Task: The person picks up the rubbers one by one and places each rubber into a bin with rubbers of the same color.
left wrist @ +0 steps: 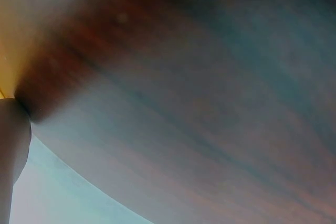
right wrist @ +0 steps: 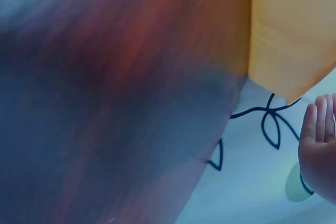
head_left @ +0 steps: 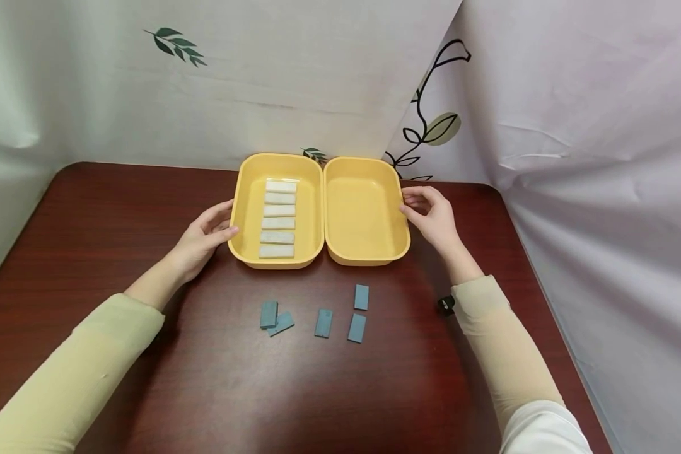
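Two yellow plastic trays stand side by side, their inner rims touching. In the left tray (head_left: 308, 173), several white rectangular blocks (head_left: 278, 223) lie in a column. The right tray (head_left: 367, 251) shows a bare yellow bottom. My left hand (head_left: 201, 239) holds the left tray's outer side, thumb at the rim and fingers partly hidden behind the wall. At the other end, my right hand (head_left: 433, 217) holds the right tray's outer side by the rim, thumb and fingertips against it. The right wrist view shows the right hand's fingers (right wrist: 321, 121) beside the yellow wall.
Several blue-grey rectangular tiles (head_left: 324, 323) lie on the dark red table (head_left: 232, 391) in front of the trays; at the left, one tile (head_left: 269, 314) overlaps another. A pale curtain with leaf prints (head_left: 318, 75) hangs behind the table's back edge.
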Demonstrator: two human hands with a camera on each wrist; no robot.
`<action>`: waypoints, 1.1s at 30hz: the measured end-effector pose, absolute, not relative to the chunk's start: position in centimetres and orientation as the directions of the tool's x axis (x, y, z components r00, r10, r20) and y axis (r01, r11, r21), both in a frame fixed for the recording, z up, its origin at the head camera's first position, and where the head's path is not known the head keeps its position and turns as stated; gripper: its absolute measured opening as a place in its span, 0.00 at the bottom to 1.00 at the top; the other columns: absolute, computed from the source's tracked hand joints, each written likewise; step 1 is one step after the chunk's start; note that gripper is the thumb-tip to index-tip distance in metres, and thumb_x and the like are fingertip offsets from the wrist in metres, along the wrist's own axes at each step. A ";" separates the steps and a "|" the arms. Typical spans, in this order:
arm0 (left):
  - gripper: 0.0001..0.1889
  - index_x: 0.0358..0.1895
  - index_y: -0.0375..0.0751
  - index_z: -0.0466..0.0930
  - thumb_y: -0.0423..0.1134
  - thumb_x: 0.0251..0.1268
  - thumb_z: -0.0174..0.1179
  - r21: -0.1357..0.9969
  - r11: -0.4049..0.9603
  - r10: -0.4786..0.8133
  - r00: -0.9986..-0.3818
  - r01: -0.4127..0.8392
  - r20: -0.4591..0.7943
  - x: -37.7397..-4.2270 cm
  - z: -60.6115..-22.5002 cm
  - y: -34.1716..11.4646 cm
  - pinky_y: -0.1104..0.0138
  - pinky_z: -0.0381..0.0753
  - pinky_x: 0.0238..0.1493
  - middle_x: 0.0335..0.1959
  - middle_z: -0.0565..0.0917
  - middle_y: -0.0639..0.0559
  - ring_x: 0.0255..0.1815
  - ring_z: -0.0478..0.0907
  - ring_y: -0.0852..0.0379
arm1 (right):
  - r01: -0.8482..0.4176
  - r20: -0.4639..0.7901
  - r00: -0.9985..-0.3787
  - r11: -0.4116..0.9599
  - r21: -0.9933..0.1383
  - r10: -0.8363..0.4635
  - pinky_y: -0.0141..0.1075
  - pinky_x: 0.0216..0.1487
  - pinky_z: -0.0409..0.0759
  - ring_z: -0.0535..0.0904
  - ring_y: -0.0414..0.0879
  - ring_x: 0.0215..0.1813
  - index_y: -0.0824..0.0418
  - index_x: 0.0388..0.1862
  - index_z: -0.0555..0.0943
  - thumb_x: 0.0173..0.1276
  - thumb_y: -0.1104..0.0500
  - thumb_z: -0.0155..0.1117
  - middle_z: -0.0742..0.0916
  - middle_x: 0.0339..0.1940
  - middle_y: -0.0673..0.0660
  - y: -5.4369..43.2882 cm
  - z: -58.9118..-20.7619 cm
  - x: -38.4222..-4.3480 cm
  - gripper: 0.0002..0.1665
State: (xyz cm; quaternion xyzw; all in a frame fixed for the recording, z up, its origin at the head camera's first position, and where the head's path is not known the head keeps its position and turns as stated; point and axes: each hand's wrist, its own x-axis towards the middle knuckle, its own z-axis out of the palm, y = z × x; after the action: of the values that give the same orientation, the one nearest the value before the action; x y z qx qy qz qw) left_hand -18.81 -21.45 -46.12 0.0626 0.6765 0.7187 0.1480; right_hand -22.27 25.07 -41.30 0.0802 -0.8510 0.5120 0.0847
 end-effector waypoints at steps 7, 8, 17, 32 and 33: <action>0.36 0.86 0.42 0.53 0.34 0.82 0.58 0.991 -0.037 0.291 -0.950 -0.126 -0.110 -18.8 -46.1 -21.4 0.81 0.76 0.60 0.69 0.71 0.62 0.64 0.76 0.69 | -0.148 0.140 -0.989 0.474 -0.868 -0.053 0.27 0.64 0.79 0.81 0.58 0.63 0.71 0.69 0.79 0.71 0.69 0.71 0.83 0.64 0.70 26.2 -42.0 -21.8 0.28; 0.36 0.86 0.42 0.53 0.34 0.82 0.58 0.991 -0.037 0.291 -0.950 -0.127 -0.111 -18.8 -46.1 -21.4 0.81 0.76 0.60 0.68 0.71 0.62 0.64 0.76 0.70 | -0.137 0.125 -0.991 0.463 -0.876 -0.056 0.29 0.66 0.79 0.80 0.58 0.64 0.71 0.70 0.78 0.72 0.69 0.71 0.82 0.65 0.71 26.3 -42.1 -21.7 0.29; 0.36 0.86 0.42 0.54 0.34 0.82 0.58 0.991 -0.044 0.288 -0.951 -0.129 -0.111 -18.8 -46.2 -21.3 0.81 0.75 0.60 0.68 0.72 0.63 0.63 0.76 0.70 | 0.009 -0.043 -0.994 0.306 -0.952 -0.104 0.28 0.72 0.77 0.77 0.47 0.69 0.72 0.78 0.68 0.75 0.70 0.64 0.76 0.76 0.71 26.7 -43.1 -21.4 0.35; 0.37 0.86 0.42 0.53 0.34 0.82 0.58 0.990 -0.034 0.285 -0.951 -0.136 -0.121 -18.8 -46.2 -21.4 0.80 0.76 0.60 0.68 0.72 0.62 0.63 0.76 0.69 | 0.160 -0.179 -0.958 0.103 -0.982 -0.222 0.23 0.57 0.82 0.81 0.33 0.60 0.69 0.85 0.57 0.77 0.70 0.58 0.72 0.77 0.70 26.4 -44.4 -20.4 0.40; 0.37 0.86 0.42 0.53 0.34 0.82 0.58 0.990 -0.033 0.285 -0.951 -0.138 -0.123 -18.8 -46.2 -21.4 0.81 0.76 0.60 0.68 0.71 0.62 0.63 0.76 0.69 | 0.164 -0.180 -0.957 0.090 -0.982 -0.226 0.23 0.58 0.82 0.81 0.33 0.60 0.70 0.85 0.57 0.78 0.70 0.58 0.72 0.76 0.69 26.4 -44.4 -20.4 0.40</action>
State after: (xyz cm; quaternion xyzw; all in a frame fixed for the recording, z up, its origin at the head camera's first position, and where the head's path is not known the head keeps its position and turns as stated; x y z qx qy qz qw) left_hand -18.82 -21.39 -46.15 0.0540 0.6794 0.7167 0.1476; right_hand -20.36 26.38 -44.44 0.0217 -0.7239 0.6742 -0.1446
